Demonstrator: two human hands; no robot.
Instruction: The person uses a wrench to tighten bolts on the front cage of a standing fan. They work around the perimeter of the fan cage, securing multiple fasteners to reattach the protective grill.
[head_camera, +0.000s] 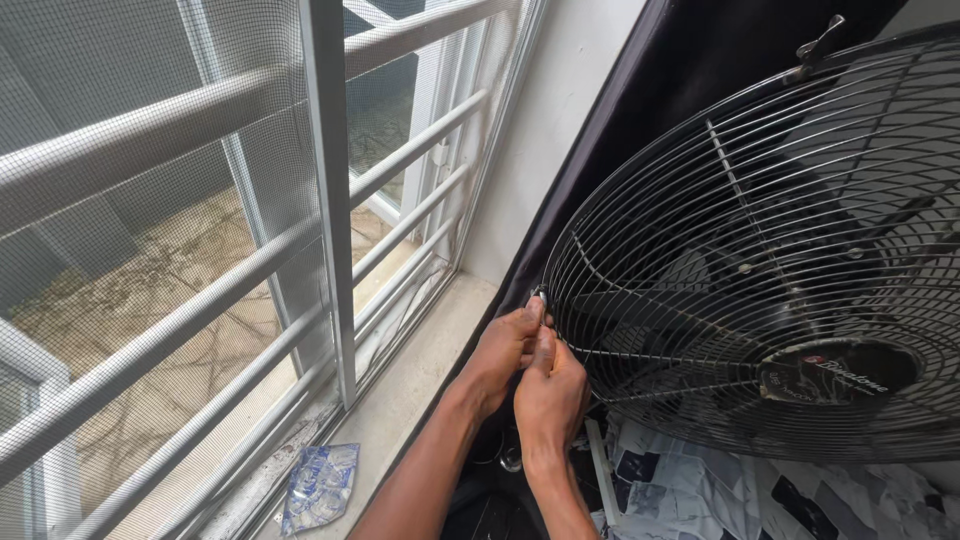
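- A window (250, 250) with mesh and pale horizontal bars fills the left side
- A crumpled clear blister pack (320, 488) lies on the sill (420, 380) at the bottom, just beside the window track
- The left hand (503, 352) reaches up from below, its fingertips pinched on a small clip (541, 297) at the leftmost edge of the fan grille (760, 250)
- The right hand (550, 392) sits just beside and below the left, touching it, fingers closed on the grille's rim wire right under the clip
- The grille is black wire, round, tilted, and takes up the right half; its rim at the left is near the sill's end
- A dark curtain (640, 110) hangs behind the grille, against the white wall (560, 120)
- A dark hub badge (840, 372) sits low at the grille's centre
- A patterned black-and-white cloth (720, 495) lies beneath the fan at the bottom right
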